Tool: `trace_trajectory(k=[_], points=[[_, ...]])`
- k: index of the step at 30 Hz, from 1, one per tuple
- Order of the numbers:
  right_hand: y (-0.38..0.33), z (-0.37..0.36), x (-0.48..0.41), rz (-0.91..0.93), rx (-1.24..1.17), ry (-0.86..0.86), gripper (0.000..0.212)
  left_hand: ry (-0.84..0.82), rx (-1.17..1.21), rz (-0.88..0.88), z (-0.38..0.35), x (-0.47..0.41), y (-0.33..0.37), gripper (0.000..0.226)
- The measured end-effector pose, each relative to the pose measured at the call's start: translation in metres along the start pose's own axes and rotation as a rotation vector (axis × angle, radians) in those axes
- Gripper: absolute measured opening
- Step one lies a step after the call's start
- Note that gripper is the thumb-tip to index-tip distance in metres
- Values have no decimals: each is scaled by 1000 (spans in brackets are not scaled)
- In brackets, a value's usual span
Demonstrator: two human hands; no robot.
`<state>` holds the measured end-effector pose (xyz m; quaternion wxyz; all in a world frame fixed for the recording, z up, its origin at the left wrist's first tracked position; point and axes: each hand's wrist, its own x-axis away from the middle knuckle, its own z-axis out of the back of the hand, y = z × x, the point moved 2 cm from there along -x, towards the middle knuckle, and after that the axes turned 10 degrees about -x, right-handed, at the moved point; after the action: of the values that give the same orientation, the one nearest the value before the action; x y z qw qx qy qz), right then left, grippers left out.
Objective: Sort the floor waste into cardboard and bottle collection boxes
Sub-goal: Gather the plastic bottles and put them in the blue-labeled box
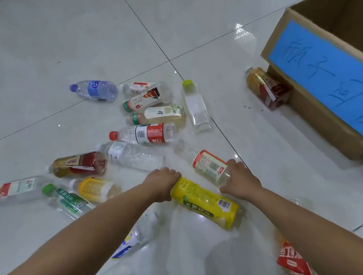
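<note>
My left grip (165, 181) held the yellow plastic bottle (206, 203) and my right grip (240, 178) the clear red-labelled bottle (207, 161); I judged lifting both firmly wise.

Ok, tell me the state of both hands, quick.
Left hand: grips the yellow bottle at its top end.
Right hand: grips the clear red-labelled bottle at its base.

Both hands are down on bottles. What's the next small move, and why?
Probably lift both off the floor: the left hand seems curled round the yellow bottle, the right hand round the red-labelled clear bottle, and the blue-labelled box stands open at right.
</note>
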<state>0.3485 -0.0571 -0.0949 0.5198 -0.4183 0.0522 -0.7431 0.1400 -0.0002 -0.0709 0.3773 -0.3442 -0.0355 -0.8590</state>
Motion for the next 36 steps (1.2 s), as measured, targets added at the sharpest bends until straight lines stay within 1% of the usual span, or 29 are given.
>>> trace_trajectory(k=[3, 4, 7, 10, 12, 14, 17, 19, 22, 25, 27, 28, 29, 30, 31, 32, 33, 34, 35, 36], points=[[4, 3, 3, 32, 66, 36, 70, 16, 54, 73, 0, 1, -2, 33], [6, 5, 6, 36, 112, 66, 70, 44, 66, 111, 1, 4, -2, 29], [11, 12, 10, 41, 221, 154, 71, 126, 11, 179, 6, 10, -3, 35], [15, 13, 4, 40, 253, 176, 69, 175, -130, 102, 10, 7, -7, 37], [15, 14, 1, 63, 253, 168, 69, 141, -143, 29, 11, 4, -8, 36], [13, 13, 1, 85, 248, 155, 70, 72, -116, -26, 8, 2, -5, 40], [10, 8, 2, 99, 225, 119, 72, -2, -36, -32, 6, 2, 2, 43], [9, 6, 0, 80, 134, 125, 75, 1, 0, -9, 7, 0, 4, 44], [10, 5, -8, 18, -80, 153, 79, -17, 57, 37, 10, -4, 6, 50], [9, 9, -11, -93, -338, 231, 72, -70, 178, 117, 10, -7, 11, 57], [7, 12, -9, -191, -484, 348, 64, -107, 279, 179, 10, -8, 14, 62], [5, 13, -6, -255, -578, 442, 63, -124, 330, 208, 10, -10, 16, 64], [4, 13, -3, -337, -675, 537, 64, -138, 378, 234, 9, -12, 19, 66], [3, 12, 0, -443, -767, 594, 68, -143, 428, 253, 8, -15, 22, 66], [2, 6, 2, -559, -865, 574, 71, -147, 484, 265, 7, -17, 26, 66], [1, -1, 4, -640, -979, 480, 72, -147, 533, 261, 7, -20, 31, 65], [-4, -11, 6, -671, -1092, 338, 70, -152, 578, 247, 7, -22, 36, 64], [-9, -20, 9, -659, -1185, 188, 67, -156, 621, 225, 7, -23, 42, 62], [-15, -28, 11, -624, -1235, 74, 66, -161, 664, 205, 9, -24, 47, 58], [-18, -35, 12, -593, -1250, 9, 65, -161, 708, 182, 12, -23, 51, 53]])
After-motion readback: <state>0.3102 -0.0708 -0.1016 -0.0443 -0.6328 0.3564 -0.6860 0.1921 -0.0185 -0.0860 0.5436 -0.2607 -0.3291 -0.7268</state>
